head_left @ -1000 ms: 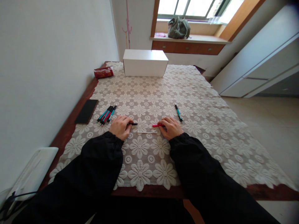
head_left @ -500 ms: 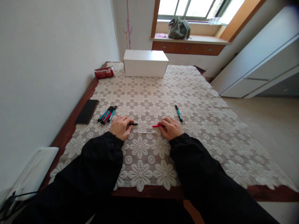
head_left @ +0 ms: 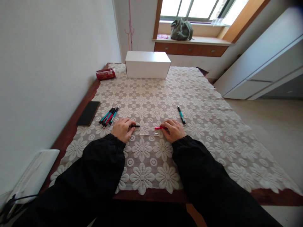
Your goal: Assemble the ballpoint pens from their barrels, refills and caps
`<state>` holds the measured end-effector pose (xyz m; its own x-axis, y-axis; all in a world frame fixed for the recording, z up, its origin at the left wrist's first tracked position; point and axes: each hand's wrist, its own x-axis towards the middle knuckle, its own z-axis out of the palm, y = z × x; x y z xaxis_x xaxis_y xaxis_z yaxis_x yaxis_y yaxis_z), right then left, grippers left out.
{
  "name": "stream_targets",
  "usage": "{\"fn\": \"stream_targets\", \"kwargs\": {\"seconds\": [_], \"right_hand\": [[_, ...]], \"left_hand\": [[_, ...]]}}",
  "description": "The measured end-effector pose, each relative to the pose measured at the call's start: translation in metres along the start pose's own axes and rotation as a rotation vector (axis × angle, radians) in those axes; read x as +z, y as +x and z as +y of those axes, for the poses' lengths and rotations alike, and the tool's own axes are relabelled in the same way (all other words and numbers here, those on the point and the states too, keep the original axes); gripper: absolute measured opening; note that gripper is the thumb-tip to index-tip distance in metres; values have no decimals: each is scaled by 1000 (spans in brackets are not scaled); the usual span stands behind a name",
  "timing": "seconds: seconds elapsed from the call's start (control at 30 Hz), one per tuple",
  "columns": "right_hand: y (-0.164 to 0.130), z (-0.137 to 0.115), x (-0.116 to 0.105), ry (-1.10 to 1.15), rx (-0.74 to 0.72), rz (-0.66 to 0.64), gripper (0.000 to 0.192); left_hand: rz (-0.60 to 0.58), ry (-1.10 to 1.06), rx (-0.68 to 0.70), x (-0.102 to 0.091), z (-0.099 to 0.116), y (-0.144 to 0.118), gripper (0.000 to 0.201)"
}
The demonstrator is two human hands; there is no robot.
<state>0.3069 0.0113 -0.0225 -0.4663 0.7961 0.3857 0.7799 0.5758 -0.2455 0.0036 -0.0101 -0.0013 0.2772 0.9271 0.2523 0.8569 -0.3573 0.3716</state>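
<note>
My left hand (head_left: 122, 128) rests on the lace tablecloth (head_left: 142, 176), its fingers closed on a black pen part (head_left: 134, 126) whose narrow end points right. Opposite it, my right hand (head_left: 173, 129) pinches a red pen barrel (head_left: 158, 128) that points left. Between the hands, slightly nearer to me, lies a thin, pale pen refill (head_left: 148, 135) on the cloth. Several teal, black and red pens (head_left: 109, 116) lie in a bunch beyond my left hand. One teal and black pen (head_left: 181, 114) lies alone beyond my right hand.
A dark phone-like slab (head_left: 88, 113) lies at the table's left edge. Farther back are a red packet (head_left: 105, 74) and a long white box (head_left: 148, 69). A white device with cables (head_left: 39, 170) stands at the lower left, beside the wall.
</note>
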Motion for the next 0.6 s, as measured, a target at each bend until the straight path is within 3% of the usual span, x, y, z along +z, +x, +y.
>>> {"fn": "stream_targets", "kwargs": {"seconds": [0.2, 0.37, 0.6], "right_hand": [[-1, 0, 1, 3, 1, 2, 12], [0, -2, 0, 23, -12, 60, 12], [2, -13, -8, 150, -172, 106, 8]], "left_hand": [[41, -46, 21, 0, 1, 1, 17], [146, -93, 89, -3, 5, 2, 11], [125, -91, 97, 0, 2, 1, 13]]}}
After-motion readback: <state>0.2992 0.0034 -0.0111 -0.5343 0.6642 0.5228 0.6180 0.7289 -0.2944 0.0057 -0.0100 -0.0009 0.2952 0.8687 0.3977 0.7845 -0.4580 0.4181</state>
